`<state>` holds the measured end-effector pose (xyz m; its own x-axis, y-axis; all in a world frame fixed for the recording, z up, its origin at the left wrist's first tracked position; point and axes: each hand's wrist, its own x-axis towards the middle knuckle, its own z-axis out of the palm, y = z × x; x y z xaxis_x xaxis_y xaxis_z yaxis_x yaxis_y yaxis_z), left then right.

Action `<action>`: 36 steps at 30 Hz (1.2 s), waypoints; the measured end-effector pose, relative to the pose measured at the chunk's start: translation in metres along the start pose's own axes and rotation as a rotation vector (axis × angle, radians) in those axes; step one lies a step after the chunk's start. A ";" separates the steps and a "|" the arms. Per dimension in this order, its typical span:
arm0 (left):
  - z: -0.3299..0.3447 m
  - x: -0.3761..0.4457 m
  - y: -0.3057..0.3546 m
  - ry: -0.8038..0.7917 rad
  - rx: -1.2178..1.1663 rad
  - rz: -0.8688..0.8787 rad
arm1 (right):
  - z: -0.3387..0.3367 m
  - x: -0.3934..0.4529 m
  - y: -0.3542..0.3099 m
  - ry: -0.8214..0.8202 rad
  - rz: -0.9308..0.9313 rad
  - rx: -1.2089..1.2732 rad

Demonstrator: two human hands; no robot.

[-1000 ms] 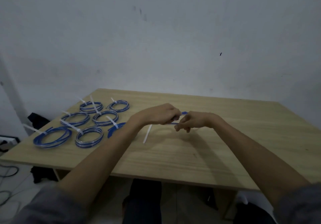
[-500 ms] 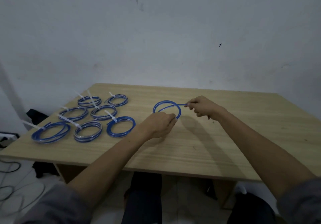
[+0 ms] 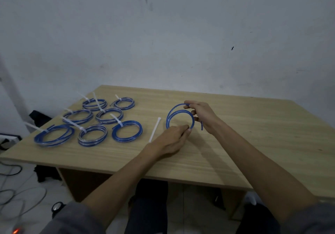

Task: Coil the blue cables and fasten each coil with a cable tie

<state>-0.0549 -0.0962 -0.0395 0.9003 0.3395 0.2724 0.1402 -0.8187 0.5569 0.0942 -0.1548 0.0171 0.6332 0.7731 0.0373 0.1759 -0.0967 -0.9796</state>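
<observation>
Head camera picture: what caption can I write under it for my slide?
Both hands, left hand and right hand, hold a blue cable coil beside a loose white cable tie and seven tied coils.

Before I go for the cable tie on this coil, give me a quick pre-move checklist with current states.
1. Blue cable coil formed into loops: ok.
2. Left hand pinches the coil's near side: ok.
3. Right hand holds the far side: ok.
4. Loose cable end tucked in: not ok, it hangs free.
5. Loose cable tie lies on the table beside the left hand: ok.
6. Loops evenly stacked: cannot tell.
</observation>
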 end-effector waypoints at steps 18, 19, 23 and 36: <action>0.008 0.001 0.001 0.143 -0.207 -0.077 | 0.008 -0.009 0.005 0.044 -0.108 -0.091; 0.009 0.001 0.000 0.147 -0.218 -0.079 | 0.008 -0.010 0.005 0.039 -0.096 -0.086; 0.008 -0.002 0.003 0.150 -0.329 -0.114 | 0.004 -0.015 -0.001 0.020 -0.006 -0.057; 0.006 0.001 0.003 0.238 -0.339 -0.141 | -0.002 -0.019 -0.006 0.016 0.146 0.395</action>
<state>-0.0509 -0.1014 -0.0425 0.7566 0.5668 0.3259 0.0763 -0.5715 0.8170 0.0830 -0.1700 0.0228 0.6425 0.7587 -0.1078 -0.2170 0.0452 -0.9751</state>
